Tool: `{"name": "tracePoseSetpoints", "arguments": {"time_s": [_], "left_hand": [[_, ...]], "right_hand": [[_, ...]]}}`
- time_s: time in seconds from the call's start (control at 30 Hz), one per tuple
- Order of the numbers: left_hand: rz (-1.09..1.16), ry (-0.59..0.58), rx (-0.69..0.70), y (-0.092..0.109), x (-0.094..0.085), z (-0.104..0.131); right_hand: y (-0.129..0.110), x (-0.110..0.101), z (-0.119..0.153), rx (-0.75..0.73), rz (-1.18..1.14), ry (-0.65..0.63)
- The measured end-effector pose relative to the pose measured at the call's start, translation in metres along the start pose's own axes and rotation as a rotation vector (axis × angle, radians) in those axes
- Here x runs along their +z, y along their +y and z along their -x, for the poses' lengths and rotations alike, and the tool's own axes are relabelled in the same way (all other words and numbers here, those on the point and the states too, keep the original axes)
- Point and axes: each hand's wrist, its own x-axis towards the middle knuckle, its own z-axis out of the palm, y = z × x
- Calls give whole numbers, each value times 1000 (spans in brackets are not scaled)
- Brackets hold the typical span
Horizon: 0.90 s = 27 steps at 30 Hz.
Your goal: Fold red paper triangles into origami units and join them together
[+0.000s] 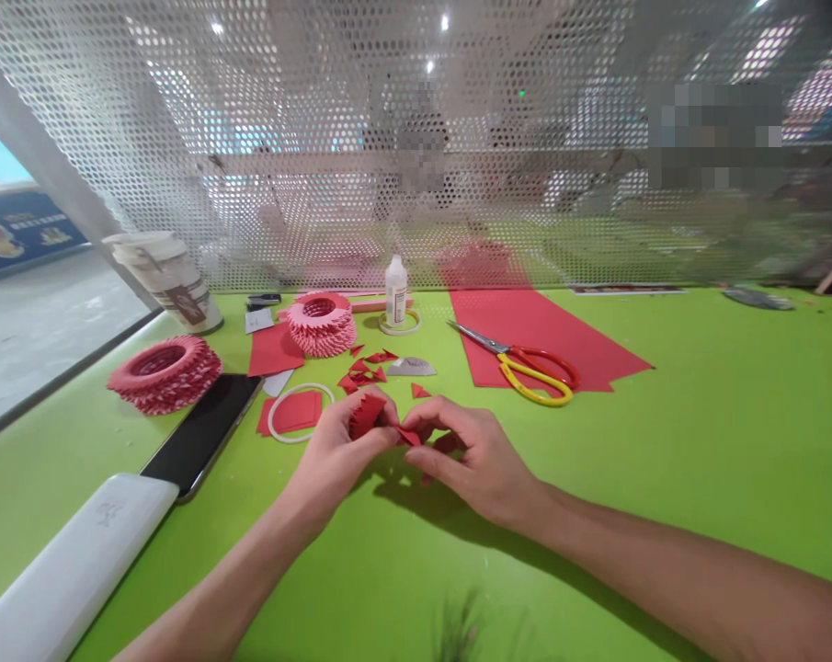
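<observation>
My left hand (350, 432) is closed around a strip of interlocked folded red paper pieces (366, 416), its points facing up. My right hand (461, 450) pinches a small folded red paper piece (408, 436) against the end of that strip, where the fingertips of both hands meet. More red paper shows under my right fingers, partly hidden. Loose folded red triangles (364, 372) lie just beyond my hands, with a single triangle (420, 391) apart from them. Left of my left hand, a pale ring (273, 425) rests over a stack of red paper squares (302, 413).
Scissors (508, 357) lie on large red sheets (560, 340). Behind stand a white bottle (396, 294), a pink folded-paper ring (321, 337) and a lidded cup (174, 285). At left are a red paper ring (164, 391), a phone (212, 428) and a white case (77, 570). Perforated mesh (284, 202) rises beyond.
</observation>
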Motion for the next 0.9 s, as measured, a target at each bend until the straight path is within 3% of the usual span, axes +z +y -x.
{"name": "tracePoseSetpoints", "arguments": {"time_s": [0.33,0.53,0.7,0.9], "left_hand": [[25,-36,39,0,0,2],[-108,-35,46,4,3,3],[-224,-8,79,5,4,5],[-286,-12,87,4,2,2]], "right_hand": [[3,1,-1,-41,-39,83],[2,-1,-3,-60,-34,151],[2,-1,-4,-15,30,156],[-1,-1,-5,-66,137,162]]}}
